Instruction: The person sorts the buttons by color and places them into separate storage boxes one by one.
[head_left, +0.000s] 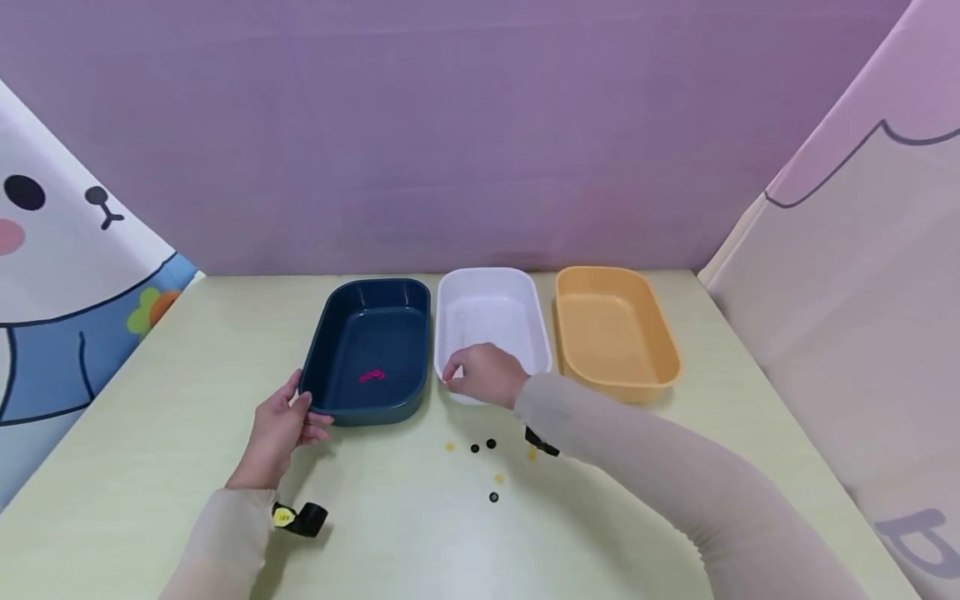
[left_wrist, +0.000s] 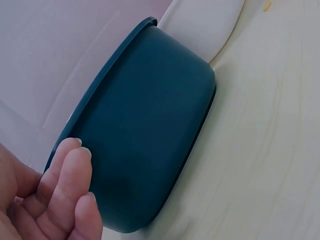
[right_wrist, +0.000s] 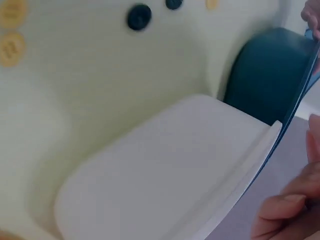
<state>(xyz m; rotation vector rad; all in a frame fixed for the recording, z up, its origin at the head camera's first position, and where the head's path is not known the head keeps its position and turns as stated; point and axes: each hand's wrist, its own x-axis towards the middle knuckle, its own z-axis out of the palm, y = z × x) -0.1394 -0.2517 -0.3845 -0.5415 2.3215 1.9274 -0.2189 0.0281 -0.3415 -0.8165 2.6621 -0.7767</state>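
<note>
My left hand [head_left: 277, 429] holds the near left corner of the dark blue tray [head_left: 378, 415], thumb at the rim and fingers along the outer wall. Those fingers [left_wrist: 75, 172] press close to the tray's side in the left wrist view. A few small pink buttons [head_left: 372, 376] lie in that tray. Over the near end of the white tray [head_left: 491, 312] is my right hand [head_left: 487, 373], its fingers bent above the front left rim. Only part of its fingers [right_wrist: 287, 207] shows at the right wrist view's edge, and I cannot tell whether they pinch anything.
Black buttons [head_left: 491, 443] and yellow buttons [head_left: 499, 478] lie scattered on the pale table [head_left: 390, 525] in front of the trays. To the right of the white tray stands a yellow-orange tray [head_left: 615, 333]. A purple cloth [head_left: 480, 133] hangs behind all three.
</note>
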